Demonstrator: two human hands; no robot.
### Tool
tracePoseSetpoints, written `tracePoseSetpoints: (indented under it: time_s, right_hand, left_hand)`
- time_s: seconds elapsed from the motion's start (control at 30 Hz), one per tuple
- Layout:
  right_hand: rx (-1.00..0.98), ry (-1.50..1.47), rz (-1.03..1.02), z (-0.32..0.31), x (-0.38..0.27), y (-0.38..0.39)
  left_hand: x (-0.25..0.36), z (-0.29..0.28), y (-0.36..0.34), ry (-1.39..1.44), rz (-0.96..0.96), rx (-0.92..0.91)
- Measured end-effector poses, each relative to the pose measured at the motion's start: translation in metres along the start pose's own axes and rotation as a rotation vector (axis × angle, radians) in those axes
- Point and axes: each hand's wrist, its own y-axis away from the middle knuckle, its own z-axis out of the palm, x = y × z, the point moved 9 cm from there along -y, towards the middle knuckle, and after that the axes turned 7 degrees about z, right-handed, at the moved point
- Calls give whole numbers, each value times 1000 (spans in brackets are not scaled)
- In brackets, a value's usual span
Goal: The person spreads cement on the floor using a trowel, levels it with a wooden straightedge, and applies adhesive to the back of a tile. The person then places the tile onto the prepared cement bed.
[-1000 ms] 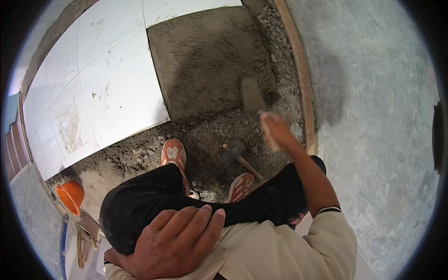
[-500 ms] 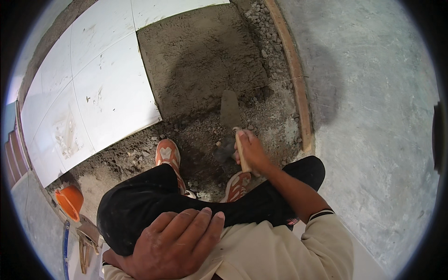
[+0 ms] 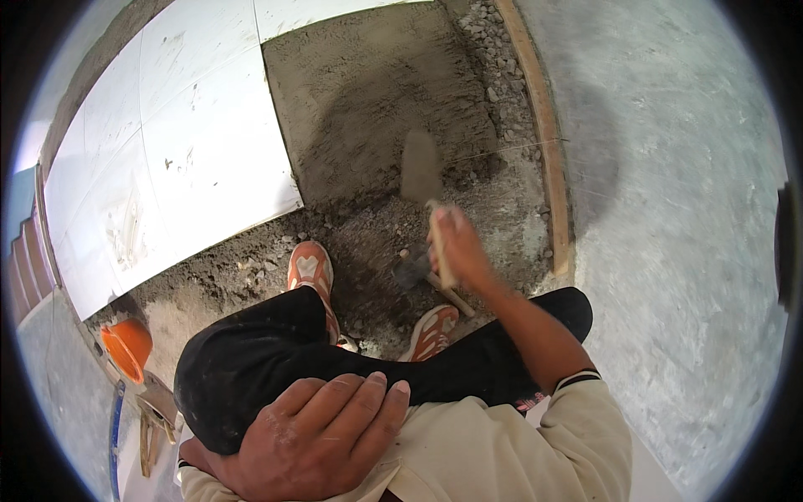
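My right hand [image 3: 458, 249] grips the wooden handle of a trowel, whose grey blade [image 3: 419, 166] is over the lower part of the grey mortar patch [image 3: 360, 84]. Below that hand a rubber mallet [image 3: 411, 271] with a pale handle lies on the gravel, partly hidden. My left hand [image 3: 322, 435] rests over my left leg and shirt at the bottom, fingers lying loosely over them and holding nothing visible. White tiles [image 3: 201, 159] border the patch on the left.
An orange container [image 3: 130, 351] sits at the lower left, with tools [image 3: 149, 443] and a blue bar [image 3: 117, 435] below it. A wooden strip [image 3: 544, 125] runs along the pale concrete floor [image 3: 669, 209] on the right. My orange shoes [image 3: 311, 269] stand on the gravel, and a thin string crosses at the right.
My right hand and trowel moved left and down, then back up a little toward the mortar since half a second ago. My left hand stays on my leg.
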Motion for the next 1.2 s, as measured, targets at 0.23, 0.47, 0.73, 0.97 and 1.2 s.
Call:
tracePoseSetpoints:
  time_s: [0.23, 0.47, 0.73, 0.97, 1.2]
  right_hand:
    - [165, 561, -44, -55, -81, -24]
    - [193, 250, -24, -40, -38, -7]
    - [-74, 486, -79, 8, -13, -28]
    - [320, 1034, -302, -203, 23, 16]
    - [278, 1010, -135, -272, 145, 10]
  left_hand:
    - [-6, -3, 7, 5, -12, 24]
    - [-15, -5, 23, 5, 21, 75]
    - [-19, -3, 17, 40, 111, 45]
    - [-6, -28, 24, 332, 289, 119]
    - [-167, -67, 154, 408, -297, 1047]
